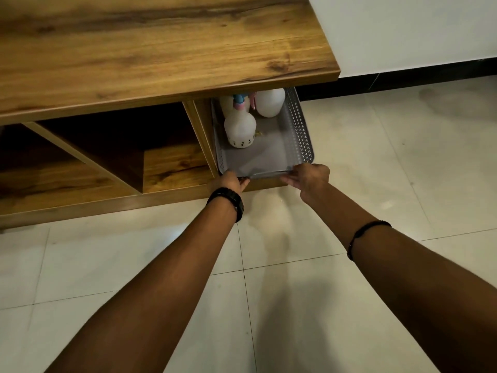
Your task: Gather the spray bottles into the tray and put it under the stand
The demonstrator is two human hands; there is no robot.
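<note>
A grey perforated tray sits partly inside the rightmost bay of a low wooden stand, its far end under the top board. White spray bottles stand in its far half: one near the left wall, one at the back right, and a third behind them with a blue and pink nozzle, mostly hidden by the board. My left hand grips the tray's near rim at the left corner. My right hand grips the same rim at the right corner.
The stand has open dark bays to the left of the tray. Pale floor tiles spread in front and to the right. A white wall with a black skirting runs behind at the right.
</note>
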